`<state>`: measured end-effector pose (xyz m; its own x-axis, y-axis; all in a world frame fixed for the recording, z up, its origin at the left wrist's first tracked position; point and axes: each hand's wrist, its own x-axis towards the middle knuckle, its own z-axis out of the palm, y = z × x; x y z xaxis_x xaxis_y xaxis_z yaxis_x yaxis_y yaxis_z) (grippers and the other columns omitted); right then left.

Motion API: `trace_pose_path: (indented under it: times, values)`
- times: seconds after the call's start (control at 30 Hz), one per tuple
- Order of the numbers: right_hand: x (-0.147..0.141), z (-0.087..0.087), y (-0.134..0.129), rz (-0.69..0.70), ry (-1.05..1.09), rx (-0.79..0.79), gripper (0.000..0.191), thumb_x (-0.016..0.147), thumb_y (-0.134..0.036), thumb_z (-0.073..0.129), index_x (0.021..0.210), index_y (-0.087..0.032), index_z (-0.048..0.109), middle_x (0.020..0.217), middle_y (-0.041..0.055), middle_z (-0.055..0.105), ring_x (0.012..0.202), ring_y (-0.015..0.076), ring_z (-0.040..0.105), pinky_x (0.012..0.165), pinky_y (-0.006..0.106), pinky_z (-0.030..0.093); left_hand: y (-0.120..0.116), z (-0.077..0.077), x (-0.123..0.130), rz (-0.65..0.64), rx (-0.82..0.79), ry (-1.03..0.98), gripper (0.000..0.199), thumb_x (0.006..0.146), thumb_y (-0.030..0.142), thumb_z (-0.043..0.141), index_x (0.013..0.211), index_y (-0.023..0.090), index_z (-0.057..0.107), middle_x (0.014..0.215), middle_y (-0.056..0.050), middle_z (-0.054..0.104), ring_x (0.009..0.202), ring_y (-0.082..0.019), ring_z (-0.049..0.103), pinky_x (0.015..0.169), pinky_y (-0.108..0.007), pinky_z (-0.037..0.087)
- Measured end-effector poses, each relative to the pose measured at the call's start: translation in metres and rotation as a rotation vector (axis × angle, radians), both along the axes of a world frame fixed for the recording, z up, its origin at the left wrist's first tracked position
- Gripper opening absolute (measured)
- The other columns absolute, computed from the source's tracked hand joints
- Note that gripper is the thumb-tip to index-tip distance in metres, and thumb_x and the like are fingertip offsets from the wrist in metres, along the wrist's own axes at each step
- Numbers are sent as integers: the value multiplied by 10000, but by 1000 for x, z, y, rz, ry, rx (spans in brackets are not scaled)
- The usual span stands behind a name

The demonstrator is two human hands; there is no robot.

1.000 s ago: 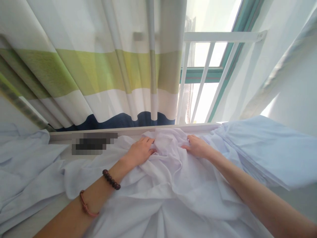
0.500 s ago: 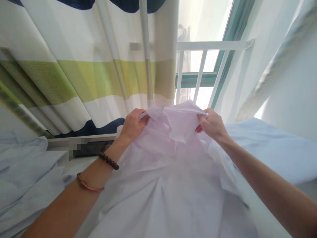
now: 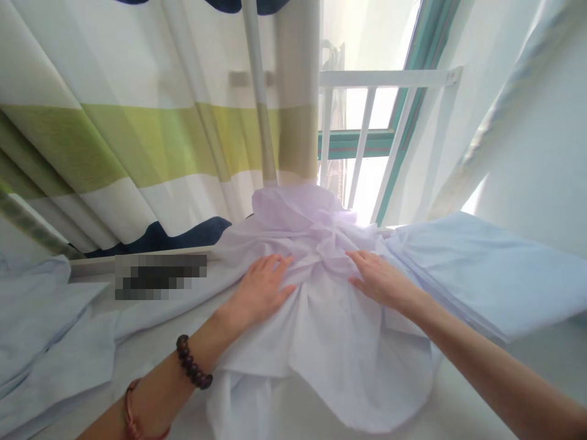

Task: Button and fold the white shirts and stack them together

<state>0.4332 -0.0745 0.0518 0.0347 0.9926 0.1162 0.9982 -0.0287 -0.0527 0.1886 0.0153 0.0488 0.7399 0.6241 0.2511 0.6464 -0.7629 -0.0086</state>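
Note:
A thin white garment [image 3: 330,330], perhaps a shirt or coat, lies crumpled in front of me, its far part bunched up near the window. My left hand [image 3: 263,284] rests palm down on its left side, fingers stretched and slightly apart. On the right side of the bunched folds, my right hand [image 3: 378,278] lies with fingers extended, touching the cloth. Neither hand grips the fabric. A dark beaded bracelet [image 3: 192,363] and a copper-coloured bangle [image 3: 132,409] circle my left wrist and forearm.
A folded pale blue-white cloth stack [image 3: 486,269] lies at the right. More loose white cloth [image 3: 50,342] is heaped at the left, with a blurred-out dark object [image 3: 160,277] beside it. Behind hang a striped curtain [image 3: 160,140] and a white railing [image 3: 389,78] before the window.
Both hands have let go of the garment's far edge and moved down toward me, now flat on it. The raised cloth has dropped and bunched up.

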Motion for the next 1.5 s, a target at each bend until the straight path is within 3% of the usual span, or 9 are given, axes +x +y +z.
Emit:
trace_pose_path:
  times: [0.2,0.4,0.53,0.7,0.9,1.07,1.2,1.37,1.5]
  values:
    - [-5,27,-25,-26,-198,89,136,849,-128,569,766,-154,674,746,88,711,933,306,608,945,515,317,-12,8,-19,17,-4,105,219,917,219,484,1026,158,664,962,-89,691,940,-275,622,863,-424,461]
    - [-2,24,-40,351,137,-8,228,929,-320,504,993,-221,699,982,51,734,977,218,632,921,360,423,-24,15,-27,23,-286,8,382,972,412,336,1077,220,649,1041,-67,680,925,-226,643,830,-359,481]
    - [29,-2,-44,211,186,75,431,885,-391,543,1278,-215,559,1272,99,613,1170,272,544,965,424,411,-12,9,-43,143,-358,30,378,887,447,456,1086,187,645,1152,-125,661,1045,-297,614,882,-407,459]
    - [38,0,-57,129,-4,87,116,813,-152,571,808,-218,666,816,40,699,865,250,623,900,442,395,-15,22,-56,107,-471,-38,282,829,423,540,959,197,649,942,-65,706,883,-268,649,776,-329,460]
    - [-25,15,-76,227,40,106,194,761,-71,600,880,-210,667,850,46,706,802,225,628,787,349,411,-61,45,-36,-6,-531,-154,354,855,470,545,1107,248,656,908,-36,719,810,-233,645,701,-289,430]
    - [-51,-3,-88,353,222,-182,185,835,-334,630,947,-189,661,869,62,673,828,224,616,743,322,440,-73,22,-21,-86,-862,-94,443,932,397,396,679,185,692,662,-42,705,608,-176,616,610,-256,416]
    - [-43,1,-95,360,369,-174,201,890,-367,544,887,-204,661,906,50,624,784,167,591,697,264,439,-61,8,-22,-15,-1196,-165,300,832,420,546,853,151,676,714,-72,734,654,-195,659,587,-238,460]
    - [-44,19,-77,252,458,-218,325,937,-352,448,730,-201,647,625,26,636,572,148,563,579,255,377,-48,8,-11,104,-1076,-212,364,796,506,554,898,160,601,590,-34,681,466,-175,612,440,-225,430]
    - [-54,7,-44,102,521,-147,469,947,-400,386,536,-211,508,440,2,504,413,122,438,508,264,310,-42,-4,10,114,-1111,-206,374,768,536,570,772,163,575,540,-33,651,374,-142,538,363,-207,370]
